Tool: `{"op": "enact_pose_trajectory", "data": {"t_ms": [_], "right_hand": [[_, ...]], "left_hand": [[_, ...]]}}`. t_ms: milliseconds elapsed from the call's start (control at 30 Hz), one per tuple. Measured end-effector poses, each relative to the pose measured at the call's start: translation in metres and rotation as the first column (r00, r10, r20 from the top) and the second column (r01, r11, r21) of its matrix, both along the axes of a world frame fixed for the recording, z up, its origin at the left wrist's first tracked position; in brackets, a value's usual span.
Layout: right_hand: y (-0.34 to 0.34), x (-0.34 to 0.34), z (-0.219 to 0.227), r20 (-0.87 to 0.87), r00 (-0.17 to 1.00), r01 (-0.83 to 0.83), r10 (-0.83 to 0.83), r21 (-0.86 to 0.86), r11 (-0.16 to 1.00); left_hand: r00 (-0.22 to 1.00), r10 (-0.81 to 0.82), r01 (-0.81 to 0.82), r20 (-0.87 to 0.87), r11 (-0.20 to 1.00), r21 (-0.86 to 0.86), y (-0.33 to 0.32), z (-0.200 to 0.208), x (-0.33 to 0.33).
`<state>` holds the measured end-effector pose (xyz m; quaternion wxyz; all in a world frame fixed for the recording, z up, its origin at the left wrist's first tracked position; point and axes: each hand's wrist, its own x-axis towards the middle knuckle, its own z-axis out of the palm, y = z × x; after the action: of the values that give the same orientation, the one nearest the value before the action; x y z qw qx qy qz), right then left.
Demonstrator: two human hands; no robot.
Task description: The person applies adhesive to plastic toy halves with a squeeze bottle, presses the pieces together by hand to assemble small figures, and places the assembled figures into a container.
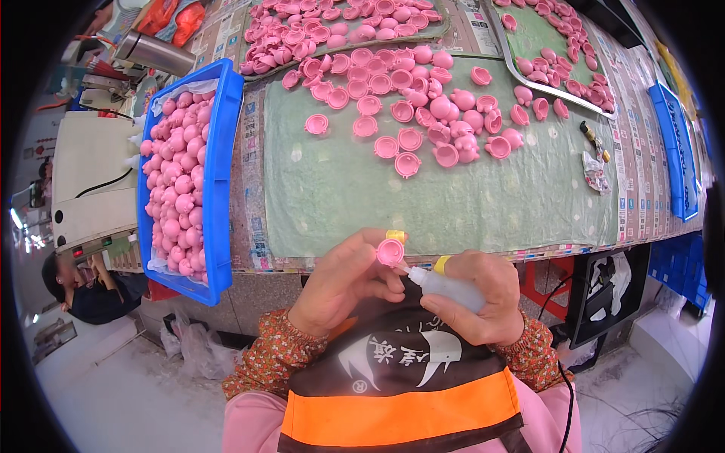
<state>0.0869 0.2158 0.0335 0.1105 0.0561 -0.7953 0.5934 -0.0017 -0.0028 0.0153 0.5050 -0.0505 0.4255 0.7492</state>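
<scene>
Below the mat (453,204) — your left hand (340,283) pinches a pink shell (390,251), right hand (483,298) grips the bottle (445,287) — oversqueezing could flood it.

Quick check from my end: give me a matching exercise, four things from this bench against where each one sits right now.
Things:
1. pink cap
2. squeeze bottle
3. blue bin
4. metal tray

Places:
A. far right of the bench, holding pink parts
B. in the left hand, at the fingertips
C. left end of the bench, full of pink pieces
D. in the right hand, nozzle pointing at the cap

Pairs: 1-B, 2-D, 3-C, 4-A
</scene>
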Motion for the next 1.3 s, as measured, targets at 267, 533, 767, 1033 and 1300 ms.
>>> {"op": "enact_pose_trajectory", "data": {"t_ms": [267, 533, 767, 1033, 1300], "right_hand": [[0.003, 0.0, 0.002, -0.009, 1.0, -0.005, 0.005, 0.016, 1.0], [0.006, 0.002, 0.002, -0.014, 1.0, -0.015, 0.016, 0.024, 1.0], [0.006, 0.001, 0.004, 0.005, 0.999, -0.034, 0.034, 0.037, 0.999], [0.021, 0.015, 0.0, 0.196, 0.974, 0.145, -0.113, -0.155, 0.977], [0.09, -0.008, -0.03, 0.028, 0.787, 0.611, -0.616, -0.179, 0.772]], "left_hand": [[1.0, 0.0, 0.0, -0.012, 1.0, -0.01, -0.003, -0.003, 0.0], [0.993, -0.025, 0.015, -0.114, 0.996, -0.085, -0.003, 0.002, -0.001], [0.985, -0.037, 0.016, -0.169, 0.991, -0.129, -0.003, 0.003, 0.0], [0.986, -0.037, 0.016, -0.16, 0.991, -0.133, -0.004, 0.005, -0.001], [1.0, 0.013, -0.013, -0.009, 1.0, 0.008, -0.001, 0.003, 0.0]]}}
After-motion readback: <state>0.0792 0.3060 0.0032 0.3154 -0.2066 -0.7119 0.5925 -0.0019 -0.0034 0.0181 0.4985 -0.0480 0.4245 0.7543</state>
